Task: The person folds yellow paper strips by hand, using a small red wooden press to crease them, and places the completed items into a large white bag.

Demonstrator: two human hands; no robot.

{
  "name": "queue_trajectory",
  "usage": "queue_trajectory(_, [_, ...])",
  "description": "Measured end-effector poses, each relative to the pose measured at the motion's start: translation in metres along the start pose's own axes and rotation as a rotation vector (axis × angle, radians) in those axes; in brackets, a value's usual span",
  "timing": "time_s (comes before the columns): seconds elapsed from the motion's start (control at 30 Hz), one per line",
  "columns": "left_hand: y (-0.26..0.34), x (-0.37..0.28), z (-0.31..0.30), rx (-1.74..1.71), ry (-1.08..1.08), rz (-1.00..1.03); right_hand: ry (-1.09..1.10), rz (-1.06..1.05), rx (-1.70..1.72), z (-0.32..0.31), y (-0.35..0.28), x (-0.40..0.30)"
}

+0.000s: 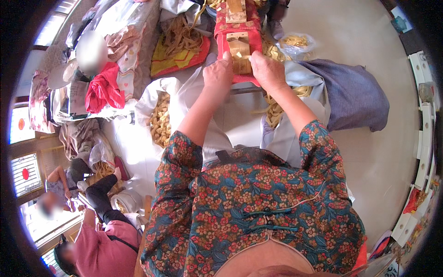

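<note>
My left hand (pixel 218 72) and my right hand (pixel 269 71) are on either side of a wooden block (pixel 241 67), fingers curled in at its edges. A small pale piece (pixel 238 54) lies on the block between them. Something whitish shows at my right fingertips, too small to name. What my left fingers hold, if anything, is hidden. Beneath the block, a red cloth (pixel 256 39) covers a narrow bench or stand. Farther along the cloth is a second wooden block (pixel 236 16).
Left of my legs, a white sack (pixel 143 104) holds folded tan pieces (pixel 161 119). Tan strips (pixel 183 36) lie on a red and yellow cloth (pixel 162 59). Yellowish strips (pixel 275 109) hang near my right leg, beside a blue-grey cloth (pixel 349 93). Two people (pixel 107 239) sit at lower left.
</note>
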State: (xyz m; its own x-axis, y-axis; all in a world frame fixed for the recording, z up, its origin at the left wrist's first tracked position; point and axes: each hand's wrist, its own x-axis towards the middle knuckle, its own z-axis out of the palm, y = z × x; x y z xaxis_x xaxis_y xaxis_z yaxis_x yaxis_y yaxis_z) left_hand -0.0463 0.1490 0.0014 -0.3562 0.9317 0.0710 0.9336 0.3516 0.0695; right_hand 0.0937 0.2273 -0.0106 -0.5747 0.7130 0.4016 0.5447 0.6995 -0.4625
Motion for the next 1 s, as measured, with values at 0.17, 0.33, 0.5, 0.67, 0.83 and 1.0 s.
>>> queue_trajectory(0.17, [-0.029, -0.036, 0.011, 0.302, 0.185, -0.014, -0.224, 0.073, -0.004, 0.009, -0.004, -0.004])
queue_trajectory(0.33, [-0.042, -0.059, 0.042, -0.507, 0.091, -0.263, -0.232, 0.249, 0.464, -0.007, 0.022, -0.038])
queue_trajectory(0.5, [0.007, -0.105, 0.036, -1.672, -0.545, -0.409, -0.226, 0.063, 0.486, -0.038, -0.025, -0.069])
queue_trajectory(0.67, [0.025, -0.133, 0.019, -2.179, -0.78, -0.552, -0.245, 0.051, 0.654, -0.033, -0.071, -0.099])
queue_trajectory(0.83, [0.026, -0.129, 0.036, -2.284, -0.462, -0.925, -0.353, 0.038, 0.663, -0.019, -0.065, -0.123])
queue_trajectory(1.0, [0.033, -0.128, 0.069, -2.075, -0.53, -0.708, -0.34, 0.1, 0.701, -0.042, -0.084, -0.106])
